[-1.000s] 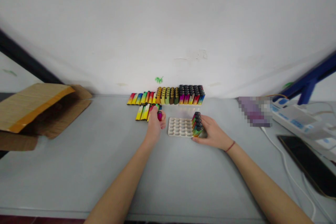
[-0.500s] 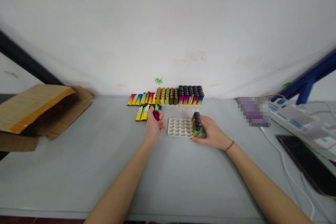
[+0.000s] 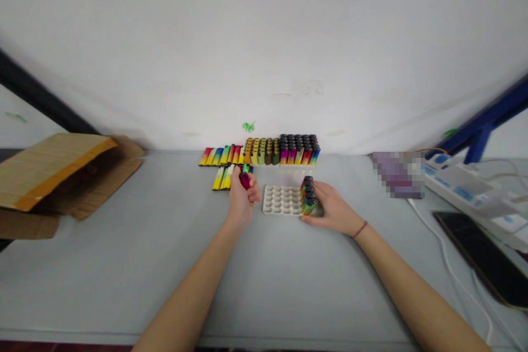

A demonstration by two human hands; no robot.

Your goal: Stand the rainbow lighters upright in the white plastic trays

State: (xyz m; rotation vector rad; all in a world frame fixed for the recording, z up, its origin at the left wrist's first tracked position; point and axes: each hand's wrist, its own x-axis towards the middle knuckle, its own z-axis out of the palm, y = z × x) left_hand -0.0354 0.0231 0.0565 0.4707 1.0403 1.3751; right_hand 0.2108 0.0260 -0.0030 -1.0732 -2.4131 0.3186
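Observation:
My left hand [image 3: 242,196] is closed around a magenta lighter [image 3: 245,180], held left of the white tray [image 3: 281,201]; whether more lighters are in the fist is hidden. The tray has rows of round-ended pockets. Along its right end stands a column of several lighters [image 3: 308,196] with black tops and multicoloured bodies. My right hand [image 3: 335,210] curves around that end, thumb at the near corner and fingers behind the lighters, gripping the tray. Several yellow-and-white lighters [image 3: 219,179] lie flat just beyond my left hand.
Against the wall stand packed yellow-topped lighters [image 3: 262,152] and black-topped ones [image 3: 300,149], with a row of lying lighters [image 3: 217,157] to their left. A cardboard box [image 3: 61,176] is at left. On the right are a phone [image 3: 482,256], a power strip [image 3: 466,192] and white cables [image 3: 441,247].

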